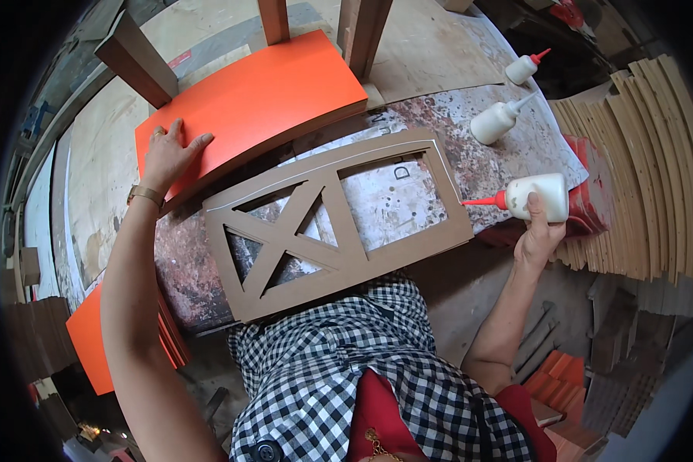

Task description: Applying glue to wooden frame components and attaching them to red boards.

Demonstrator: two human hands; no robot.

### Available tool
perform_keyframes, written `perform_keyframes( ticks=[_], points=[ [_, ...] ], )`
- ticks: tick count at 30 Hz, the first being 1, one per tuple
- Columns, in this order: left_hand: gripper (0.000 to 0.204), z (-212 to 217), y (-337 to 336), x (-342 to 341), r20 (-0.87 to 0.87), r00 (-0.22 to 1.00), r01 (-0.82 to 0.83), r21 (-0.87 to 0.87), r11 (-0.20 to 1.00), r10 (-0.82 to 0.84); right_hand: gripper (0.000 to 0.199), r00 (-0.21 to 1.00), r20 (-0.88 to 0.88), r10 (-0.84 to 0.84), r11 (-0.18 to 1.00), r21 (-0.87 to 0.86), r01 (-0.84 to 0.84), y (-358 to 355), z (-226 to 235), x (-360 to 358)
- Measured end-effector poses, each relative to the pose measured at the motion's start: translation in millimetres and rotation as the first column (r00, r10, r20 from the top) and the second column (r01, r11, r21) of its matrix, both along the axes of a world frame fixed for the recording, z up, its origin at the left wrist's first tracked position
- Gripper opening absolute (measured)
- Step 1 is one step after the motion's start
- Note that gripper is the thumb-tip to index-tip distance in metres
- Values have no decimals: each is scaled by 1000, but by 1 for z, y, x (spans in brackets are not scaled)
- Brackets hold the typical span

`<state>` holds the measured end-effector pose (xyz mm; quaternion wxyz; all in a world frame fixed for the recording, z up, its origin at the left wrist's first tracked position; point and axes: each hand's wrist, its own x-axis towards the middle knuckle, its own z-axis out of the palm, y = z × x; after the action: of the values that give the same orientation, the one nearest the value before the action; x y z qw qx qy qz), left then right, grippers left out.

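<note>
My right hand (541,236) grips a white glue bottle (543,198) with a red nozzle, held on its side. The nozzle tip touches or nearly touches the right edge of a brown fibreboard frame (352,223). This frame has a cross-shaped lattice on its left and a rectangular opening on its right. A thin white glue line runs along its far edge and down part of the right side. Fingers spread, my left hand (169,158) rests on the left end of an orange panel (254,104), just beyond the frame.
Two more glue bottles, one with a pale nozzle (494,123) and one red-tipped (523,69), stand at the table's right. Wooden blocks (137,61) rise behind the orange panel. Curved wooden strips (639,169) are stacked at right. More orange panels (92,339) lie at lower left.
</note>
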<state>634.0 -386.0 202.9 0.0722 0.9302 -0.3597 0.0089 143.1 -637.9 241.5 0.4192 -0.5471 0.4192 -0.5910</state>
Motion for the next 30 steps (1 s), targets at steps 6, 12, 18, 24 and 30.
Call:
perform_keyframes(
  ticks=[6,12,18,24,30],
  points=[
    [81,0,0,1,-22,1000,0,6,1000,0,35,999,-15,31,1000,-1,-31,14,4,-24],
    [82,-1,0,1,-22,1000,-2,8,1000,3,36,997,-14,75,997,25,-75,19,4,-30],
    [82,3,-1,-2,-26,1000,-17,7,1000,17,37,986,30,166,980,105,-168,30,0,-18],
    [83,-1,-1,1,-41,999,-23,6,1000,23,38,954,145,262,950,135,-282,51,-10,9],
    [84,-2,-1,1,-37,999,-39,32,999,41,37,894,148,422,874,194,-445,77,-16,36]
  ],
)
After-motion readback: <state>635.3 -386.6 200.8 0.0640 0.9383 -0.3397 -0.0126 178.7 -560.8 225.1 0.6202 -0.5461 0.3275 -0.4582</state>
